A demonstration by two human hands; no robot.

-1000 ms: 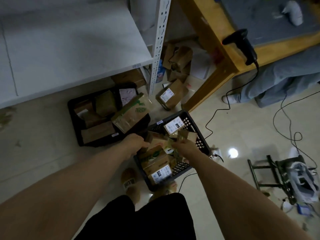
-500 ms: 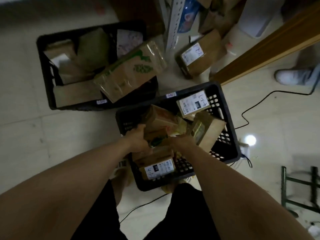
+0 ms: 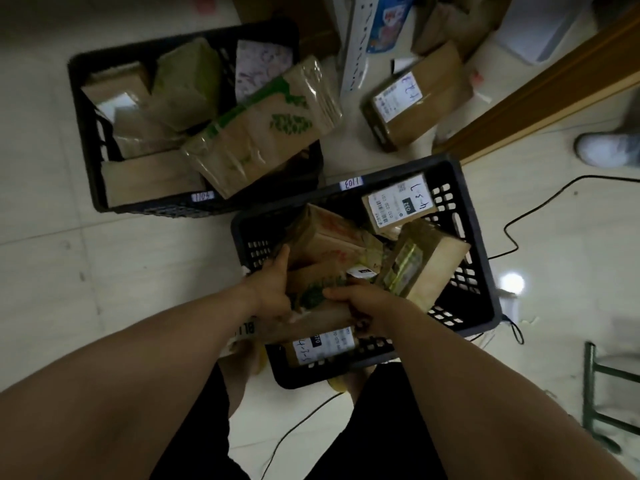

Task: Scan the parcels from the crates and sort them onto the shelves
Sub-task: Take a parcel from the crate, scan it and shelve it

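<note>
Parcel [image 3: 313, 297] grasped by left grip [image 3: 273, 289], right grip [image 3: 370, 306], one near crate [image 3: 483, 282], one far crate [image 3: 79, 109]

The near crate [image 3: 486, 289] is crowded: parcels [image 3: 325, 237] fill its left and middle, where the left hand [image 3: 273, 289] and right hand [image 3: 369, 306] grip the green-printed parcel [image 3: 311, 294], and a tilted parcel [image 3: 429, 265] leans just beside the right hand, leaving bare mesh only along the right wall. The far crate [image 3: 79, 109], just beside it, is packed full, a long parcel [image 3: 263, 133] overhanging its rim. Open floor [image 3: 121, 271] lies to the left; on the right a cable [image 3: 506, 229] crosses it and a green frame [image 3: 588, 386] stands.
</note>
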